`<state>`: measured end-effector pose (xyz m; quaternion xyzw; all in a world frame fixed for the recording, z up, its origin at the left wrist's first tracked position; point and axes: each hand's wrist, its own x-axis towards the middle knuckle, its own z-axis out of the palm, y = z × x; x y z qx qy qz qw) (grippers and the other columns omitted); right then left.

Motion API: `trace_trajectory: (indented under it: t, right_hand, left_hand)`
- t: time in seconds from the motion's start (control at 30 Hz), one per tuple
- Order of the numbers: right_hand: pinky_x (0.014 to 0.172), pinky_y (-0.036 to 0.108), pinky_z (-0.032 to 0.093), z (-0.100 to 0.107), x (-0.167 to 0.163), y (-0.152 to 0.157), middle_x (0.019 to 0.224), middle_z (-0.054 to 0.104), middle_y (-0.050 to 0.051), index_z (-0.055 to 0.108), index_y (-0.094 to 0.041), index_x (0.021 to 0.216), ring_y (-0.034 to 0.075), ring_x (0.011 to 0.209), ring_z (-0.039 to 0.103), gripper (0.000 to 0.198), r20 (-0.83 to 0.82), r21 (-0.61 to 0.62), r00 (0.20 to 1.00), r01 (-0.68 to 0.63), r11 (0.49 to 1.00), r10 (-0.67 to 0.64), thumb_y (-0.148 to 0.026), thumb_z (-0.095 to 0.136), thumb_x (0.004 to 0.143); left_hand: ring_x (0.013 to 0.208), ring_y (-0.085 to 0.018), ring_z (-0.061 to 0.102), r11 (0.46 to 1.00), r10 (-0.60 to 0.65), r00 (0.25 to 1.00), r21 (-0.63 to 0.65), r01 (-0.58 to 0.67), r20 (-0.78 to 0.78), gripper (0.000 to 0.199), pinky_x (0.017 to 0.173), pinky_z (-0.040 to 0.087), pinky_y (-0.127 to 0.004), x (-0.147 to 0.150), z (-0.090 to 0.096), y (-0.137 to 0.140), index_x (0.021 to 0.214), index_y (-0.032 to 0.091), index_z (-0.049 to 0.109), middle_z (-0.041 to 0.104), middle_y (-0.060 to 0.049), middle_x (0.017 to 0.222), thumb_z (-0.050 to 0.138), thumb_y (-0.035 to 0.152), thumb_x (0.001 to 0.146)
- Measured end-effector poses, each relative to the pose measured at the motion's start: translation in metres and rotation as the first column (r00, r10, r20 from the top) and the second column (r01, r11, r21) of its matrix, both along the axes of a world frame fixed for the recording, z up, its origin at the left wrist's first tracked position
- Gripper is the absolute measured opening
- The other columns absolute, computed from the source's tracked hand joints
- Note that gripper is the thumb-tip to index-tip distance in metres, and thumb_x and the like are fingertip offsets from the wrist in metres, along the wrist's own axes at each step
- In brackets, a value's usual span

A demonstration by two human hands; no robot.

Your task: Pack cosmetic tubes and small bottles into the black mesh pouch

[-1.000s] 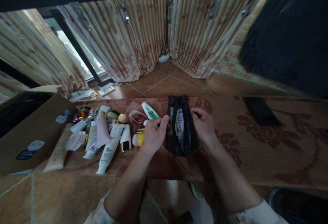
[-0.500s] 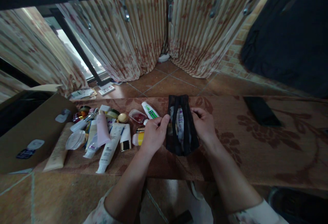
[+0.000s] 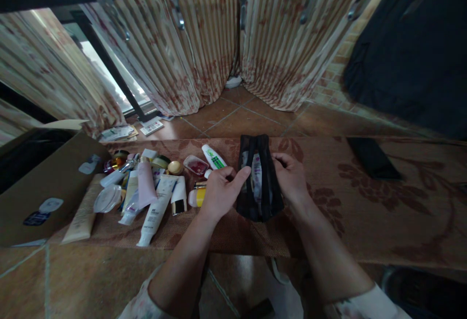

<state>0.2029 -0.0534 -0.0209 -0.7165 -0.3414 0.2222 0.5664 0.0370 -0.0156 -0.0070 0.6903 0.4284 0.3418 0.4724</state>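
A black mesh zip pouch (image 3: 269,183) stands with its top open on the brown patterned cloth, a white tube with purple print (image 3: 257,173) inside it. My left hand (image 3: 222,190) is at the pouch's left side, fingers curled and thumb laid over the rim. On the opposite side, my right hand (image 3: 292,175) pinches the wall, its fingertips partly hidden. Just behind my left hand lie a white and green tube (image 3: 213,157) and a clear dish with dark red contents (image 3: 196,165). A yellow-labelled bottle (image 3: 197,197) sits left of my left wrist.
Several cosmetics, including a white tube (image 3: 157,212), a pink tube (image 3: 146,183) and a beige tube (image 3: 83,212), crowd the left part of the cloth. Beyond them stands a cardboard box (image 3: 65,183). A black phone (image 3: 374,158) lies at right. Striped curtains (image 3: 207,51) hang behind.
My left thumb has slid rightward over the pouch's left rim. The right hand, the pouch and the cosmetics stay where they were.
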Motion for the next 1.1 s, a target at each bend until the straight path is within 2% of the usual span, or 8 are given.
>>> trace_trajectory:
  t: [0.17, 0.37, 1.1]
  right_hand:
    - [0.063, 0.029, 0.048, 0.0003, -0.0003, 0.0000, 0.079, 0.073, 0.006, 0.073, -0.016, 0.086, 0.020, 0.070, 0.066, 0.030, -0.010, 0.013, 1.000, -0.003, 1.000, 0.004, -0.039, 0.057, 0.076]
    - [0.064, 0.029, 0.047, 0.0011, -0.0005, 0.0000, 0.081, 0.073, 0.007, 0.073, -0.017, 0.085, 0.020, 0.071, 0.066, 0.029, 0.001, -0.003, 1.000, 0.006, 1.000, -0.006, -0.039, 0.057, 0.076]
    - [0.062, 0.028, 0.047, -0.0027, -0.0001, 0.0009, 0.080, 0.073, 0.006, 0.073, -0.017, 0.086, 0.020, 0.070, 0.065, 0.028, -0.040, 0.011, 0.999, -0.003, 1.000, 0.003, -0.038, 0.057, 0.076]
  left_hand:
    - [0.051, -0.008, 0.033, 1.000, 0.002, 1.000, 0.027, -0.001, -0.028, 0.049, 0.049, 0.024, -0.023, -0.0006, -0.0030, 0.0008, 0.052, 0.017, 0.043, 0.037, 0.005, 0.051, 0.058, 0.055, 0.079]
    - [0.050, -0.008, 0.029, 0.999, -0.008, 1.000, 0.036, 0.008, -0.014, 0.049, 0.049, 0.023, -0.023, -0.0012, -0.0025, 0.0006, 0.051, 0.018, 0.037, 0.031, 0.005, 0.050, 0.055, 0.052, 0.082]
    - [0.052, -0.008, 0.030, 0.997, -0.012, 1.000, 0.075, 0.014, -0.025, 0.048, 0.050, 0.023, -0.024, -0.0005, -0.0053, 0.0012, 0.053, 0.018, 0.036, 0.030, 0.005, 0.052, 0.052, 0.049, 0.085]
